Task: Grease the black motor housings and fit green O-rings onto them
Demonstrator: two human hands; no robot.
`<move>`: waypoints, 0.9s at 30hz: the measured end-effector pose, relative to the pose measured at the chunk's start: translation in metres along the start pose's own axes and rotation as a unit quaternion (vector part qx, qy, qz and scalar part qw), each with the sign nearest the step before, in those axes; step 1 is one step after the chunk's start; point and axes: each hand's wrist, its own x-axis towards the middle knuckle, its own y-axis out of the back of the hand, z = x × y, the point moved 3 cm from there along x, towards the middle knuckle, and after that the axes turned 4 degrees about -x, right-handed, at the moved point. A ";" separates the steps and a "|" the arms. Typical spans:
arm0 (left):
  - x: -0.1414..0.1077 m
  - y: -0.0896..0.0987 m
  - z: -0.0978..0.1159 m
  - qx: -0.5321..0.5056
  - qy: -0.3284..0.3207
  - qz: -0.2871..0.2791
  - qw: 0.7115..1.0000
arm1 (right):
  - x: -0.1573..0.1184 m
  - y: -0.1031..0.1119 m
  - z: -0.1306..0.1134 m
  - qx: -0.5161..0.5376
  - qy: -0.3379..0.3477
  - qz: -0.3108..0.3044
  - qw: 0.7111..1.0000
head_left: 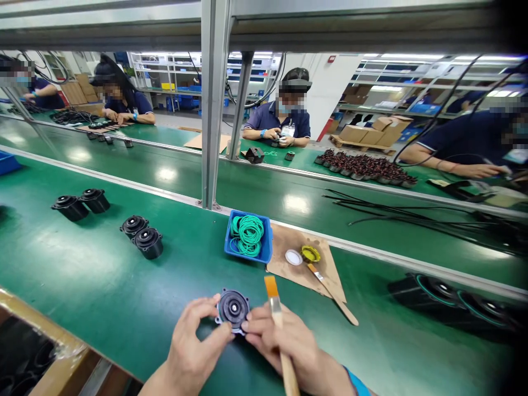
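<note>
A round black motor-like part (234,309) with small screw lugs on its rim stands on the green bench in front of me. My left hand (197,335) is closed on its left side, thumb at the front edge. A flat paintbrush (273,300) with orange bristles and a wooden handle is tucked in my right hand (284,338), bristles pointing up and away. The fingertips of that same hand also touch the part's right side. Beyond the part, a blue bin (269,242) holds green rubber rings (249,234).
A cardboard sheet (284,242) bears a yellow pot (311,253), a white lid (293,257) and a second brush (334,294). Black parts (148,242) stand at left; others with green rings (437,291) stand at right. A metal post (209,110) rises behind. Co-workers (280,115) sit opposite.
</note>
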 end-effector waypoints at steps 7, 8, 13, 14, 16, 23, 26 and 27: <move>-0.006 -0.013 -0.017 -0.106 0.182 -0.130 0.969 | 0.029 0.023 0.004 0.283 -0.321 0.082 0.900; -0.006 -0.014 -0.017 -0.115 0.189 -0.142 0.965 | 0.031 0.022 0.004 0.320 -0.352 0.066 0.877; -0.006 -0.012 -0.020 -0.125 0.236 -0.131 0.955 | 0.033 0.022 0.000 0.332 -0.413 -0.012 0.848; -0.006 -0.011 -0.020 -0.129 0.246 -0.125 0.953 | 0.034 0.023 0.000 0.318 -0.414 -0.013 0.853; -0.008 -0.010 -0.021 -0.132 0.258 -0.113 0.950 | 0.034 0.023 0.001 0.301 -0.427 -0.019 0.853; -0.012 -0.009 -0.022 -0.125 0.249 -0.086 0.957 | 0.031 0.014 0.006 0.340 -0.481 -0.079 0.804; -0.011 -0.009 -0.021 -0.121 0.241 -0.081 0.959 | 0.028 0.010 0.008 0.329 -0.476 -0.092 0.811; -0.011 -0.009 -0.021 -0.121 0.241 -0.081 0.959 | 0.027 0.008 0.009 0.328 -0.476 -0.094 0.810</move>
